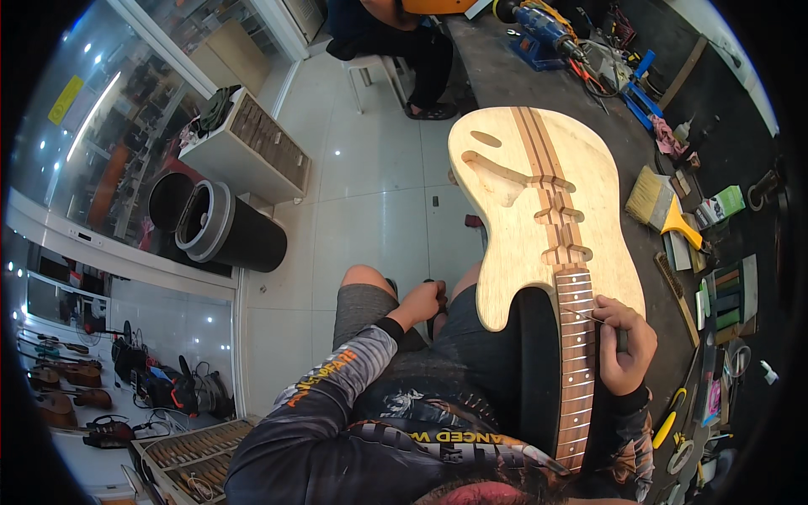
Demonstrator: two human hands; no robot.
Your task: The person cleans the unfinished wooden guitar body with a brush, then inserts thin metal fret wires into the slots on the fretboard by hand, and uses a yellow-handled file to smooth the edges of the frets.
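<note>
Guitar [593,210], electric, one: pale wood body, brown stripes down its centre, routed hollows; set before the seated person, its body overlapping the near edge of the dark surface [497,80], its neck pointing back toward the person's torso.
Fretboard [577,362], brown, metal frets, white dots.
Right hand [624,345]: beside the fretboard; grip closed, fingertips pinching a thin wire-like piece [596,319] that reaches over the frets.
Left hand [419,305]: near the person's knees, apart from the guitar, fingers curled; from where I stand, I cannot tell whether its grip is closed on anything.
On the surface, right of the guitar: wide paintbrush [648,198], yellow handle; wooden-handled brush [673,290]; yellow-handled tool [667,421]; pink cloth [665,135].
Farther along it: blue power tool [543,27]; blue clamp [642,105].
Across the tiled floor [370,231]: black bin [252,236], grey rim, lid raised; white cabinet [223,151] with drawers.
Beyond: second person [425,59], dark trousers, seated on a stool [358,63].
</note>
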